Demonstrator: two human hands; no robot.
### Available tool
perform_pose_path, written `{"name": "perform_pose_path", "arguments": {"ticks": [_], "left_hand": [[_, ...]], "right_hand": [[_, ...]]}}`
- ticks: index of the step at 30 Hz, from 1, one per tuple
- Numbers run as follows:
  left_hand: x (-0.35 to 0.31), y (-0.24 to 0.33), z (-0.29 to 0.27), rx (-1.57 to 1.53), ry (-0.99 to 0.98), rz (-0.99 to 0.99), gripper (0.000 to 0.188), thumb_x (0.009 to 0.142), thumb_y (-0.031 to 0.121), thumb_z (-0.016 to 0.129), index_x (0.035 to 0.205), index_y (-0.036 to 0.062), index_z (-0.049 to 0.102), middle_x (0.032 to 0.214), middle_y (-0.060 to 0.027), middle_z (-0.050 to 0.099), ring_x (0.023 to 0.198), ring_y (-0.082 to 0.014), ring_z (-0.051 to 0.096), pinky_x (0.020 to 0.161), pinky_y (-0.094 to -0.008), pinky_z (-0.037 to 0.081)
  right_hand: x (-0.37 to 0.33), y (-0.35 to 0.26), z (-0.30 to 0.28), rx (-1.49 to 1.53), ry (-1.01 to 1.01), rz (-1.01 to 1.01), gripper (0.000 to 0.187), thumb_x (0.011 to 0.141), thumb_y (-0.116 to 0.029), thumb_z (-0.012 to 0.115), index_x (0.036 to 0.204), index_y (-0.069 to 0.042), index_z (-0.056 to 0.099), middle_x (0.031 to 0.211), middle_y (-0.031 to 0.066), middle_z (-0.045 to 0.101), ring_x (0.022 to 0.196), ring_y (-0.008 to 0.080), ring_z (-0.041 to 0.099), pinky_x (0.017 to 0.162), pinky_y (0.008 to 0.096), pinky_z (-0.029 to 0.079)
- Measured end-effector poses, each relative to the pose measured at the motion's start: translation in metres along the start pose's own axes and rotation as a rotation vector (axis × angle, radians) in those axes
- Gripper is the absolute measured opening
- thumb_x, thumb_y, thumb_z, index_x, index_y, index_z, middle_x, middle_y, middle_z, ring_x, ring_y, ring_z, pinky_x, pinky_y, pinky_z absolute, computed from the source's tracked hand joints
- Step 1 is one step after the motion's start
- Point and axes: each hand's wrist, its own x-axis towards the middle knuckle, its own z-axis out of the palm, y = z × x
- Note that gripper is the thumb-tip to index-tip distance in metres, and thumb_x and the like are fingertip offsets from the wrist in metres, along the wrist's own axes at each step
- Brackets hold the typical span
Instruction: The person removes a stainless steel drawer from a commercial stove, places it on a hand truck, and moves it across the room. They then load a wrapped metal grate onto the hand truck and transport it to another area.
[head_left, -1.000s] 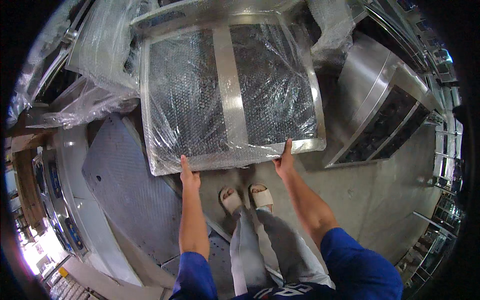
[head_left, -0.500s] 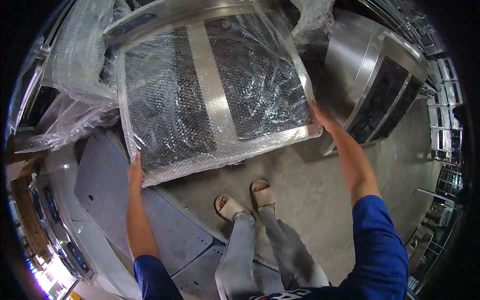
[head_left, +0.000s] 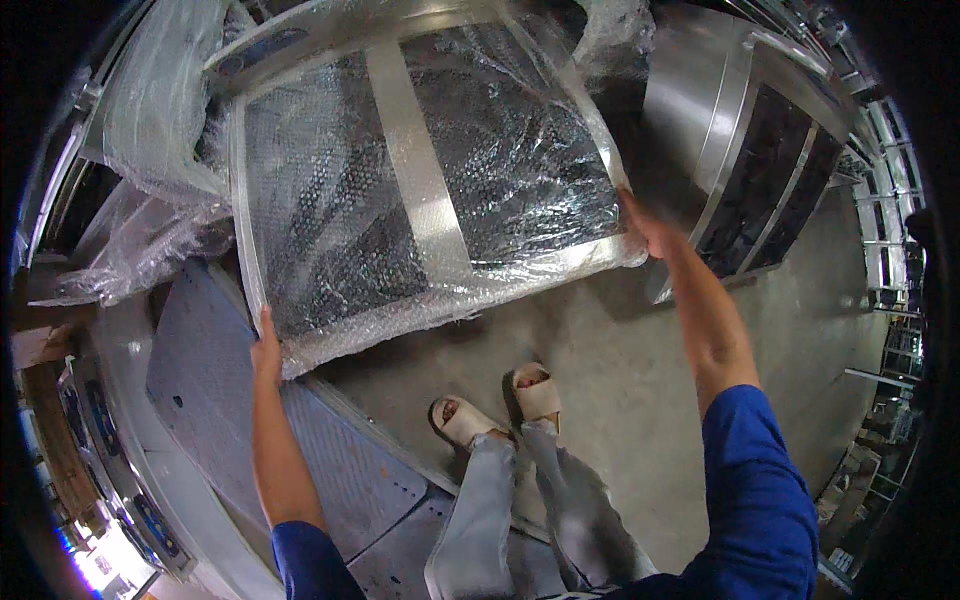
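Note:
A large bubble-wrapped metal unit (head_left: 432,215) with two dark panels and a bright steel strip between them fills the upper middle. My left hand (head_left: 267,352) grips its near left corner, fingers along the wrapped edge. At the near right corner, my right hand (head_left: 645,228) holds the side edge, with some of its fingers hidden against the wrap. Both arms reach forward, well apart.
To the right stands a steel unit (head_left: 700,110) with dark panels. Loose bubble wrap (head_left: 160,120) hangs at the upper left. A grey-blue flat board (head_left: 300,420) lies left of my sandalled feet (head_left: 500,405) on the concrete floor (head_left: 640,400). Metal racks (head_left: 885,230) line the far right.
The wrapped unit has shifted slightly left in view, still between both hands. My right foot sits slightly farther right, and the view has moved a little.

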Motion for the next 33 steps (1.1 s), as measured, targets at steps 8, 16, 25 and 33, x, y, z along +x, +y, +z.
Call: {"name": "perform_pose_path", "arguments": {"ticks": [8,16,25,33], "left_hand": [[-0.007,0.011,0.014,0.007,-0.031,0.041,0.115,0.078,0.087,0.038,0.118,-0.0190,0.057,0.118,-0.0296,0.061,0.112,-0.0374,0.058,0.095,-0.0425,0.043],[-0.003,0.002,0.016,0.101,0.012,0.023,0.113,0.082,0.085,0.033,0.116,-0.0206,0.056,0.120,-0.0359,0.058,0.120,-0.0432,0.055,0.099,-0.0462,0.041],[-0.021,-0.014,0.006,0.109,0.064,-0.080,0.107,0.083,0.083,0.034,0.102,-0.0183,0.064,0.102,-0.0346,0.064,0.104,-0.0420,0.062,0.088,-0.0482,0.045],[-0.031,0.000,0.002,0.115,0.071,-0.017,0.096,0.086,0.080,0.034,0.078,-0.0099,0.066,0.077,-0.0240,0.065,0.076,-0.0342,0.063,0.071,-0.0476,0.046]], "right_hand": [[0.060,0.055,-0.040,-0.269,0.363,-0.063,0.113,0.076,-0.088,0.041,0.142,0.005,0.040,0.142,0.0260,0.046,0.132,0.0349,0.045,0.108,0.0411,0.035],[0.057,0.052,-0.038,-0.450,0.422,0.027,0.114,0.074,-0.091,0.036,0.119,0.011,0.061,0.126,0.0312,0.057,0.123,0.0416,0.053,0.101,0.0404,0.041],[0.029,0.007,-0.006,-0.426,0.325,0.132,0.114,0.074,-0.090,0.042,0.104,0.018,0.064,0.110,0.0346,0.063,0.110,0.0413,0.061,0.093,0.0430,0.047],[0.045,0.014,-0.016,-0.507,0.444,0.122,0.116,0.076,-0.087,0.041,0.112,0.022,0.056,0.115,0.0366,0.060,0.116,0.0417,0.058,0.099,0.0414,0.044]]}}
